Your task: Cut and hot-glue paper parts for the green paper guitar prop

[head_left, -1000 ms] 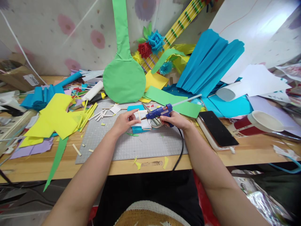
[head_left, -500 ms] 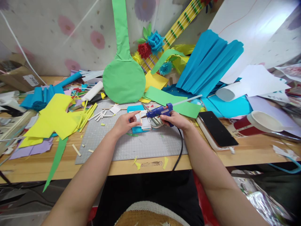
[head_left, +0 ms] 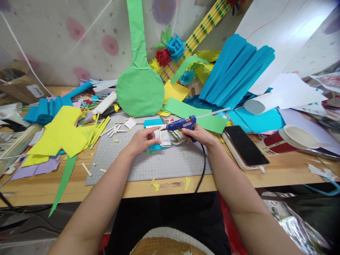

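Note:
In my right hand (head_left: 194, 134) is a blue hot glue gun (head_left: 180, 124), a long pale glue stick poking out of its back and a black cord hanging below. Its nozzle points left, close to the upper end of a small wooden stick (head_left: 160, 136). My left hand (head_left: 142, 141) pinches that stick, held roughly upright between thumb and fingers. Under the hands lie a piece of white paper (head_left: 165, 139) and blue paper (head_left: 154, 147) on the grey cutting mat (head_left: 164, 164). Scissors (head_left: 177, 137) are partly hidden beneath the glue gun.
Behind the mat stands a round green paper-covered shape (head_left: 140, 92) with a long neck. Yellow paper (head_left: 62, 131) and short white sticks (head_left: 113, 130) lie to the left. On the right are a phone (head_left: 245, 145), a red and white cup (head_left: 289, 138) and pleated blue paper (head_left: 236, 72).
The glue gun's nozzle has shifted slightly up along the wooden stick, toward its upper end. The stick in my left hand has moved a touch to the right.

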Demonstrator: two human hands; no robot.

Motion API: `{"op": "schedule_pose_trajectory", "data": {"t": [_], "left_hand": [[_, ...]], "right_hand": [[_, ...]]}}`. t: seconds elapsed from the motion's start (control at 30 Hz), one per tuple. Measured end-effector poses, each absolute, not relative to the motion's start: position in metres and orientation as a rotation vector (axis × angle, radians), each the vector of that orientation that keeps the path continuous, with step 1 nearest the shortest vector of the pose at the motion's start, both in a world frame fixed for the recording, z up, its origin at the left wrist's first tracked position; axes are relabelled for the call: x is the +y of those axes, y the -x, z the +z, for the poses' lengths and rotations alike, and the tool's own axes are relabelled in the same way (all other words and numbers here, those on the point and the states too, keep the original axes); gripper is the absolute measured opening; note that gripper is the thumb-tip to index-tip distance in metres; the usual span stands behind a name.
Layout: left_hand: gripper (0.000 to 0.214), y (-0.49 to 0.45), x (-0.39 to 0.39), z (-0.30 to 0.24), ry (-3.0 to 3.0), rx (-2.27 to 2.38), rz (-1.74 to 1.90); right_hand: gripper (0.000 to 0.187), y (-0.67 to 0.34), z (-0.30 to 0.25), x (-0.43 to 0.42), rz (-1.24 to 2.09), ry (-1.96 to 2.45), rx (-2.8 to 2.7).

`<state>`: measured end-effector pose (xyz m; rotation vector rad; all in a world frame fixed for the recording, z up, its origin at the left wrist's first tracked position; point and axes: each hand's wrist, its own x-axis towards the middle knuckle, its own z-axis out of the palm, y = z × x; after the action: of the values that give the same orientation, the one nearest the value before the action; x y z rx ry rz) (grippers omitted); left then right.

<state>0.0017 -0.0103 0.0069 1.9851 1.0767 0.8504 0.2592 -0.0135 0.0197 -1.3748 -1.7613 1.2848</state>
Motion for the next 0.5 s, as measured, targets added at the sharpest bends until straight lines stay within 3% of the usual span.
{"op": "schedule_pose_trajectory", "data": {"t": [0.5], "left_hand": [[0.057, -0.0024, -0.0118, 0.0085, -1.939, 1.060, 0.827]], "right_hand": [[0.045, -0.2616, 0.0120, -0.0094, 1.220, 1.429, -1.724]]}}
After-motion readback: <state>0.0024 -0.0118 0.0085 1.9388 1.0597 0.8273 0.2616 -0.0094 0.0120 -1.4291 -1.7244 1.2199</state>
